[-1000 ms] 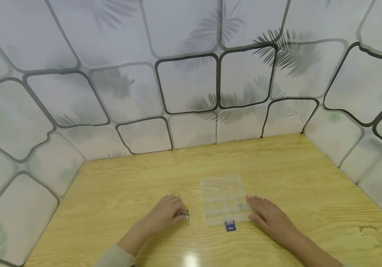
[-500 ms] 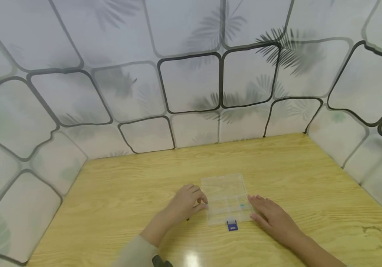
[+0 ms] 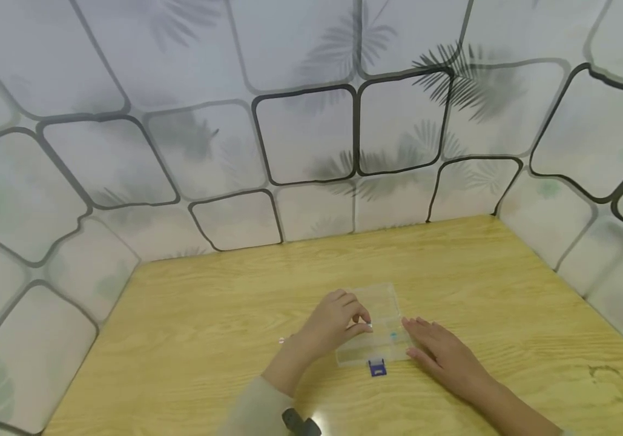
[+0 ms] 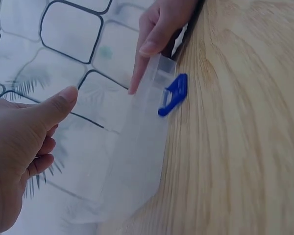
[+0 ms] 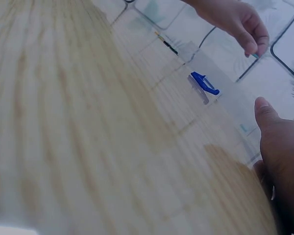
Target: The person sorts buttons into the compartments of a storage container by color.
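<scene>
A clear plastic divided box (image 3: pixel 352 356) lies with its lid folded back on the table, a blue latch (image 3: pixel 378 367) at its front. Over its left part, my left hand (image 3: pixel 333 324) pinches a tiny piece (image 5: pixel 255 56) between thumb and fingertips. A bluish tint shows on that piece; its kind I cannot tell. My right hand (image 3: pixel 444 357) touches the box's right side, fingers extended. Inside a right compartment sits a small light-blue piece (image 3: pixel 393 335). In the left wrist view, the left thumb and curled fingers (image 4: pixel 48 161) hide the pinched piece.
Several small pieces (image 5: pixel 166 43), yellow and dark, lie on the wooden table (image 3: pixel 207 315) left of the box. One pale piece (image 3: pixel 281 340) shows beside the left wrist. Patterned white walls (image 3: pixel 311 212) close off the table's back and sides.
My left hand has moved right, from the small pieces on the table to above the box, with a tiny piece in its fingertips. The right hand has stayed at the box's side.
</scene>
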